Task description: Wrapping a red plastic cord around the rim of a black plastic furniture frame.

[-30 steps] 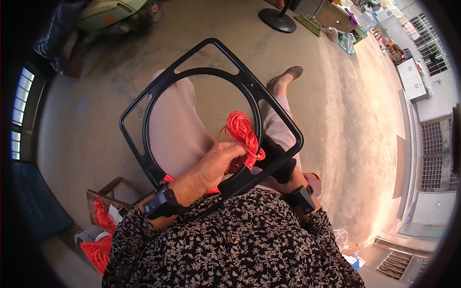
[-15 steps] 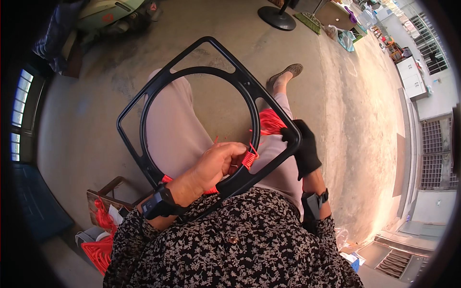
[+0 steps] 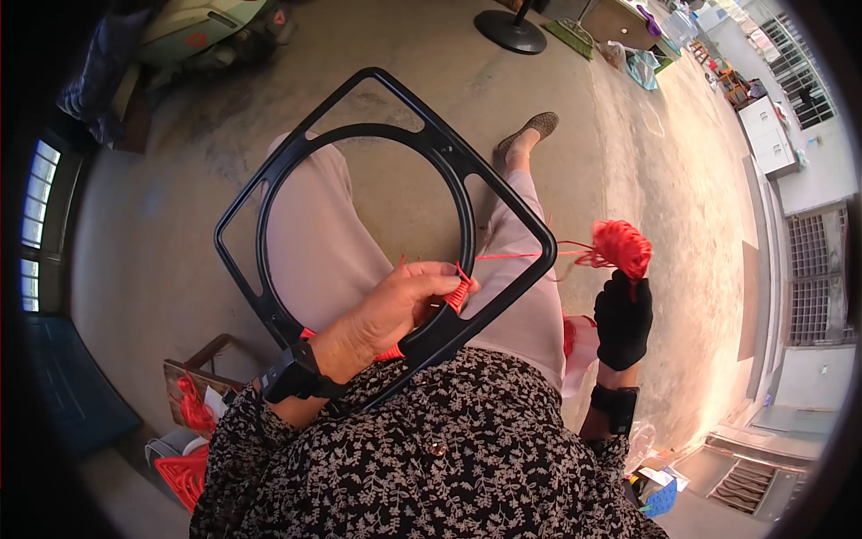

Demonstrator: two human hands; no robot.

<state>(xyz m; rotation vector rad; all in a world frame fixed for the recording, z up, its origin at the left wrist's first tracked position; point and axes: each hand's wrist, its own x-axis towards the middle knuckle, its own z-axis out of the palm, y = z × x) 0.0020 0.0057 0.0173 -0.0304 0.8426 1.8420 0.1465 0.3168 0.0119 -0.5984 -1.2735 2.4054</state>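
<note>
A black square frame with a round opening [image 3: 455,162] rests tilted across my lap. My bare left hand [image 3: 409,301] pinches the ring's near right part, where red cord is wound in tight turns [image 3: 459,294]. Another red winding [image 3: 390,353] shows partly under my left wrist. My right hand [image 3: 623,319], in a black glove, is closed on a bundle of red cord [image 3: 621,249] out to the right of the frame. From that bundle a strand runs left, crossing the frame's right corner, to the winding by my left fingers.
At the lower left, a wooden chair [image 3: 180,382] stands beside more red cord [image 3: 193,404] and a red plastic item [image 3: 182,479]. A round black stand base [image 3: 510,34] and a green broom [image 3: 569,38] are on the floor ahead. A scooter [image 3: 211,31] is parked far left.
My right hand has come out from the frame's right corner and moved right, carrying the red cord bundle, with the strand stretched out behind it. My left hand keeps its hold; the frame shifted slightly left.
</note>
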